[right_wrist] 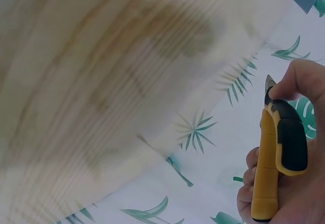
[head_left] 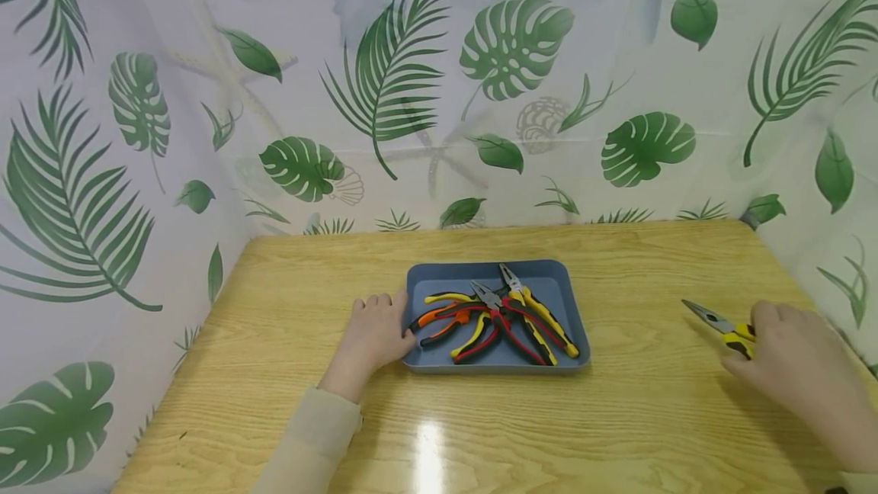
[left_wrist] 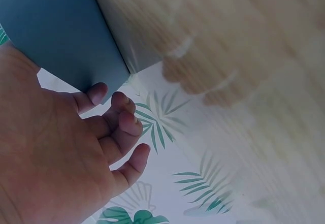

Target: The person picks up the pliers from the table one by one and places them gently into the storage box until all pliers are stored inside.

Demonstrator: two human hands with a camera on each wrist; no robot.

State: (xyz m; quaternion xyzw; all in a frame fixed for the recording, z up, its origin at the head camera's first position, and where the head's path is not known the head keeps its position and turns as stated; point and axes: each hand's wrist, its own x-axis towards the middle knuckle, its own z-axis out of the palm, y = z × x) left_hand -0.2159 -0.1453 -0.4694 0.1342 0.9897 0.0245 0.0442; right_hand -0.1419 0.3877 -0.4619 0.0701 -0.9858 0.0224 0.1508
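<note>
A blue-grey tray (head_left: pixel 428 362) lies on the table with several pliers in it. My left hand (head_left: pixel 373 330) holds the tray's left end; in the left wrist view the index fingertip meets its outer wall (left_wrist: pixel 61 36), the other fingers are loosely bent, and the thumb is hidden behind the tray. Well to the right of the tray, my right hand (head_left: pixel 799 349) grips long-nose pliers (head_left: pixel 716 321) by their yellow and black handles, jaws pointing left toward the tray. In the right wrist view the thumb lies near the pivot of these pliers (right_wrist: pixel 269 168).
Inside the tray lie red and black pliers (head_left: pixel 504 322), yellow and black pliers (head_left: pixel 531 307) and orange-handled pliers (head_left: pixel 439 315), overlapping. The wooden table (head_left: pixel 638 418) meets a leaf-print cloth (head_left: pixel 425 97) at the back and both sides.
</note>
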